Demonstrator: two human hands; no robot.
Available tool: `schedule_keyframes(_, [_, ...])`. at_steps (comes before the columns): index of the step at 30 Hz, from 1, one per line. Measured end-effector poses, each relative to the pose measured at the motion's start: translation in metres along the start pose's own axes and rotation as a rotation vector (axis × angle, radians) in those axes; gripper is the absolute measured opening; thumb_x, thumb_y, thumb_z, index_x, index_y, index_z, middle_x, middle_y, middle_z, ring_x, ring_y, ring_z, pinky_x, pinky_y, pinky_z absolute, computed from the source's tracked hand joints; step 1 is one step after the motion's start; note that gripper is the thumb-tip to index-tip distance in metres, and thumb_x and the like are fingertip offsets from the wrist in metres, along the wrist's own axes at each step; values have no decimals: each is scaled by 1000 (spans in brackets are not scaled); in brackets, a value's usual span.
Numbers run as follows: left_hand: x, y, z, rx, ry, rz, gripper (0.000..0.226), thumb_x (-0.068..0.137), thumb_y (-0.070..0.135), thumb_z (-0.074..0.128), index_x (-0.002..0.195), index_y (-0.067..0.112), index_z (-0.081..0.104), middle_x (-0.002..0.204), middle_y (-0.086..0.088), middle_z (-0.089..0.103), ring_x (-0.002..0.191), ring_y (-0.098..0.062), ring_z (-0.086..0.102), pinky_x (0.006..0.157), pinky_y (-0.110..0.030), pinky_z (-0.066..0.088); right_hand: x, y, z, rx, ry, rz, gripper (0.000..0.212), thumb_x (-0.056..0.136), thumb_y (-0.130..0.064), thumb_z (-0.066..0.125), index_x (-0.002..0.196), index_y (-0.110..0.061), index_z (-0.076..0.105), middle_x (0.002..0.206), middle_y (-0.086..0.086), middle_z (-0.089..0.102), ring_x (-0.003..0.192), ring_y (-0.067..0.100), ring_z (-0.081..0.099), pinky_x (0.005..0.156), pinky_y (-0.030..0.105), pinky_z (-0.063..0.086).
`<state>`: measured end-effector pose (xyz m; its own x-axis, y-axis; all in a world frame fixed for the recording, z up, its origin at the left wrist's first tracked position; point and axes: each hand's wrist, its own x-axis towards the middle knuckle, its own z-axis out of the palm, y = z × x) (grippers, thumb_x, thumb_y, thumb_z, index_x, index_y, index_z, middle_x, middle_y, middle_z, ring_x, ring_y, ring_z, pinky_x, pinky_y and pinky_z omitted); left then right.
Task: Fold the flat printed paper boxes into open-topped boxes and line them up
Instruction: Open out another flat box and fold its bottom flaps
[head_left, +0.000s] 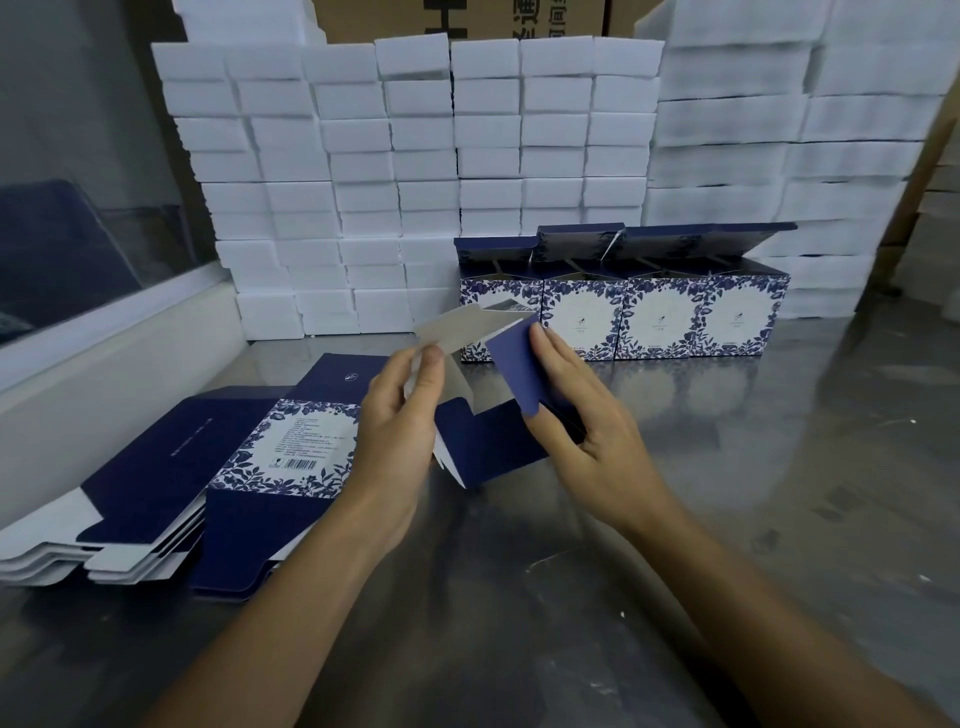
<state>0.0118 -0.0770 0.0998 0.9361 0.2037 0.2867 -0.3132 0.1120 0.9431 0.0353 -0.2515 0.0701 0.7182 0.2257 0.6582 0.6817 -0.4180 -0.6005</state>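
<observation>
Above the steel table I hold a dark blue paper box (485, 441), partly opened, its grey-white inner flaps pointing away from me. My left hand (400, 421) pinches a pale flap at the box's left side. My right hand (576, 405) grips a blue flap on the right, fingers over its outer face. To the left lies a stack of flat printed boxes (218, 467), blue with a floral label panel. Behind my hands a row of several folded boxes (660, 317) stands side by side, lids raised at the back.
A wall of stacked white foam blocks (395, 182) rises behind the row, with more at the right (831, 156). Brown cartons stand behind them. A white ledge (104, 353) borders the shiny steel table (727, 493) on the left.
</observation>
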Motion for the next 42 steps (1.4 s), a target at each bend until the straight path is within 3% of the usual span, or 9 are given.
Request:
schedule_keyframes(5, [-1, 0, 0, 48, -28, 24, 23, 99, 43, 53, 104, 26, 68, 125, -10, 65, 122, -29, 59, 108, -57, 41, -1, -2, -3, 5, -7, -28, 53, 87, -28, 54, 139, -28, 57, 162, -3, 32, 144, 2, 36, 112, 21, 34])
schedule_keyframes(8, [-4, 0, 2, 167, -47, 96, 32, 92, 53, 51, 104, 28, 67, 126, -3, 60, 117, -11, 56, 103, -24, 41, 2, -3, -3, 56, 236, 26, 12, 95, -21, 64, 106, -26, 60, 125, -20, 64, 115, -2, 62, 95, 32, 53])
schedule_keyframes(12, [-9, 1, 6, 307, -69, 159, 26, 78, 62, 46, 94, 48, 61, 123, 5, 54, 117, -5, 52, 95, -13, 37, 4, 2, -10, -17, 422, 59, 11, 92, -21, 71, 97, -27, 63, 83, -30, 66, 84, -10, 65, 74, 9, 49])
schedule_keyframes(17, [-9, -2, 7, 332, -81, 206, 19, 79, 61, 48, 92, 53, 59, 119, 9, 54, 119, -5, 50, 99, -14, 36, 5, 1, -11, -115, 482, 43, 8, 93, -16, 71, 86, -12, 73, 77, -11, 67, 74, 4, 63, 72, 16, 49])
schedule_keyframes(22, [-10, 0, 9, 361, -78, 219, 14, 81, 60, 49, 89, 55, 59, 123, 7, 52, 126, -6, 47, 107, -21, 35, 5, -1, -13, -182, 461, 44, 15, 95, -13, 67, 83, -4, 68, 76, -6, 62, 73, -9, 55, 68, 14, 42])
schedule_keyframes(25, [-9, -1, 8, 358, -53, 193, 12, 88, 56, 49, 91, 51, 60, 121, 6, 54, 110, 3, 51, 89, -5, 35, 4, -2, -12, -186, 470, 32, 14, 94, -12, 68, 83, -5, 70, 76, -6, 63, 73, -6, 56, 69, 16, 44])
schedule_keyframes(30, [-3, -1, 2, 194, 80, 149, 27, 102, 43, 49, 79, 31, 58, 85, 16, 59, 77, 1, 52, 73, -17, 42, 2, -8, -4, -122, 419, -69, 10, 92, -11, 70, 95, -2, 74, 89, 6, 72, 76, 18, 66, 72, 34, 55])
schedule_keyframes(34, [0, 4, -1, -24, 92, 14, 27, 101, 44, 50, 88, 26, 64, 95, -1, 64, 92, -20, 58, 98, -59, 46, 0, -10, -2, -145, 412, -134, 18, 92, -17, 70, 95, 1, 74, 99, 8, 73, 88, 19, 69, 75, 37, 57])
schedule_keyframes(42, [-2, 8, 4, -125, 64, -91, 26, 100, 46, 52, 85, 27, 63, 93, -2, 67, 85, -21, 61, 78, -46, 50, 8, -8, 0, -347, 528, -253, 17, 96, -7, 63, 89, 6, 72, 91, 14, 72, 83, 29, 68, 72, 43, 56])
